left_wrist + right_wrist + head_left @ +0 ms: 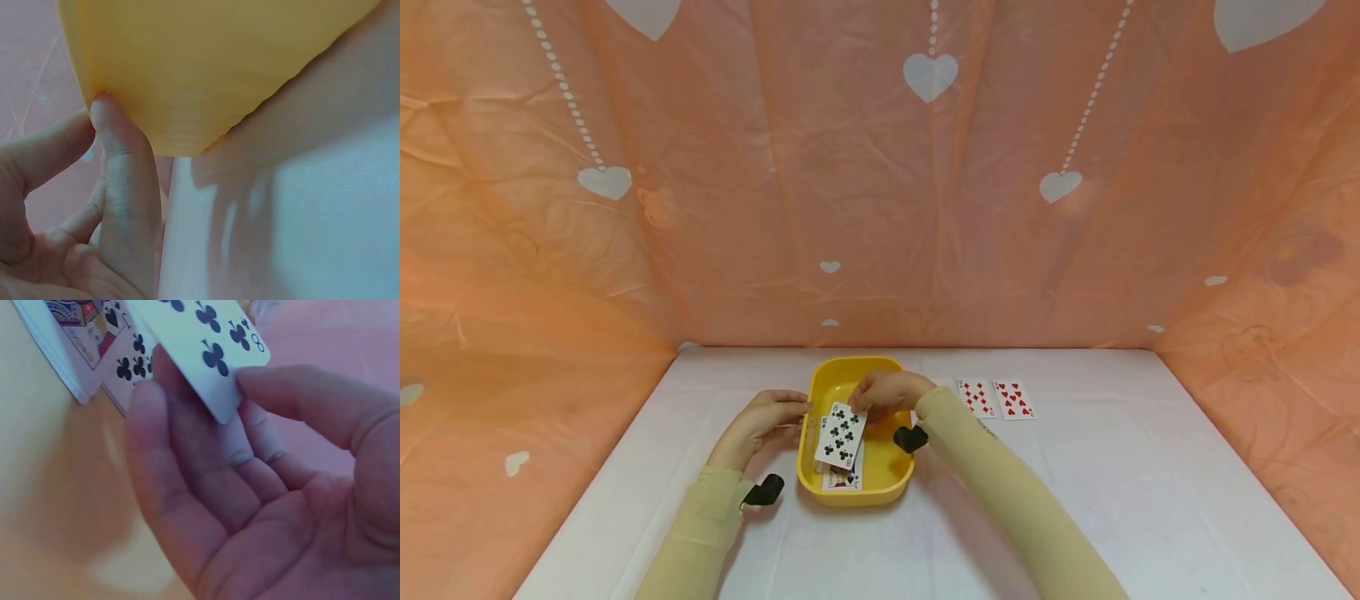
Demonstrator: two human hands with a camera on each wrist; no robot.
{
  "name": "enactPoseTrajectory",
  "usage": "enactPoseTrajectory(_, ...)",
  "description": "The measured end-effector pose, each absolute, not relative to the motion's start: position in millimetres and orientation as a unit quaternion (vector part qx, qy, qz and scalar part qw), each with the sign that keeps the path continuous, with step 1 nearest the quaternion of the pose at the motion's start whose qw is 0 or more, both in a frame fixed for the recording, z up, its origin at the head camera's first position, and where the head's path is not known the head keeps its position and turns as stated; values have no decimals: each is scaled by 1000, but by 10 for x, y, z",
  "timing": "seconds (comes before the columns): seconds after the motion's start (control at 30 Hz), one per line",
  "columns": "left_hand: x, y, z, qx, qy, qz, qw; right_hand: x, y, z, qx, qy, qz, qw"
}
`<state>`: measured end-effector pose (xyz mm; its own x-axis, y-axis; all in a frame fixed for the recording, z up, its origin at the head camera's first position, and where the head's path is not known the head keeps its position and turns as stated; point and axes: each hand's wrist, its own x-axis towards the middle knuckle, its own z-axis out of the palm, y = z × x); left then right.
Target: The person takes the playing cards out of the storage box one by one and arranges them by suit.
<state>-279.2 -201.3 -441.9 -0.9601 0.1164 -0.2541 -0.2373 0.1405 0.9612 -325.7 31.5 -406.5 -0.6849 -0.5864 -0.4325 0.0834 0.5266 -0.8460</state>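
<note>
A yellow plastic tray point(891, 475) stands on the white-covered table. At its left side my left hand point(763, 421) pinches the rim between thumb and finger, and the left wrist view shows the thumb point(122, 131) against the tray's outer wall point(200, 69). My right hand point(887, 392) reaches in over the tray and pinches an eight of clubs point(841, 437) by one corner between thumb and fingers. Beneath that card, inside the tray, lie a face card of spades point(81, 325) and another black-suited card point(128, 369), both partly hidden.
Two red cards lie face up right of the tray, one of diamonds point(976, 400) and one of hearts point(1015, 400). Orange-pink cloth point(865, 208) with white hearts hangs behind the table and on both sides. A black wrist mount point(910, 438) sits on each sleeve.
</note>
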Motion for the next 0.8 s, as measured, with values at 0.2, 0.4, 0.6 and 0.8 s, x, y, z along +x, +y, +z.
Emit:
enactPoseTrajectory(0.2, -2800, -1996, -4415, -61, 747, 649, 132, -3279, 410, -4008, -145, 774, -509, 348)
enactPoseTrajectory(0.4, -2800, -2004, -4420, -60, 747, 648, 133, -3291, 626, -3916, -150, 750, -556, 325)
enactPoseTrajectory(0.6, -2792, -1998, -4409, -53, 748, 648, 131, -3335, 999, -3819, -138, 744, -588, 287)
enactPoseTrajectory(0.8, -2793, -1999, -4421, -51, 746, 651, 130, -3344, 1519, -3752, -121, 738, -613, 254)
